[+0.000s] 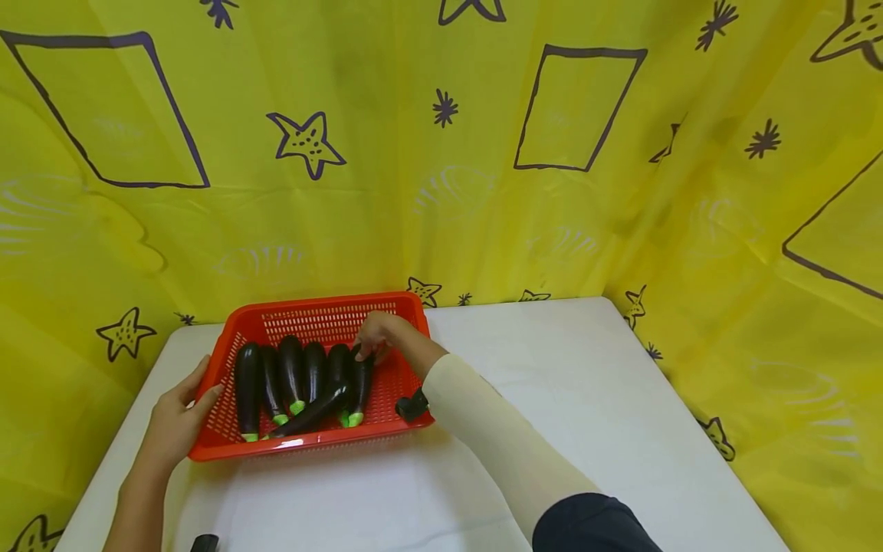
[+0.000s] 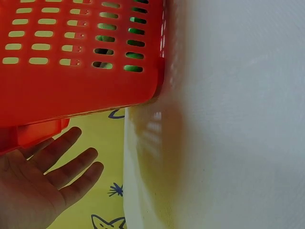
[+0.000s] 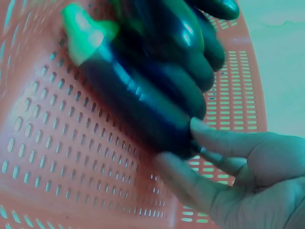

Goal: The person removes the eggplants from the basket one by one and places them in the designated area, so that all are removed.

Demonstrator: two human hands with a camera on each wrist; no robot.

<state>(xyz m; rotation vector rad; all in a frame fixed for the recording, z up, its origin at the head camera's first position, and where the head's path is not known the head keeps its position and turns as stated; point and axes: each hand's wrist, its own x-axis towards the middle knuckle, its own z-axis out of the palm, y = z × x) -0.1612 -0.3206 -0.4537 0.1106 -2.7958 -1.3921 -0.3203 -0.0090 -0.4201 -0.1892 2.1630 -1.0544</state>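
Note:
Inside a red plastic basket (image 1: pixel 386 437) lie several dark purple eggplants (image 1: pixel 292 366) side by side, most with green stem ends toward the front. One more eggplant (image 1: pixel 313 412) lies slantwise across their lower ends. My right hand (image 1: pixel 375 335) reaches in and pinches the rounded end of the rightmost eggplant (image 3: pixel 136 102) between thumb and fingers. At the basket's left side, my left hand (image 1: pixel 172 422) rests against the rim. Its spread, fairly straight fingers (image 2: pixel 78 183) show beside the rim in the left wrist view.
The basket stands on a white-covered table (image 1: pixel 552 399), near its back left. A small black object (image 1: pixel 411 405) shows at the basket's right end, partly behind the sleeve (image 1: pixel 497 429). Another dark object (image 1: pixel 205 543) appears at the bottom edge. Yellow patterned curtains (image 1: pixel 386 153) surround the table.

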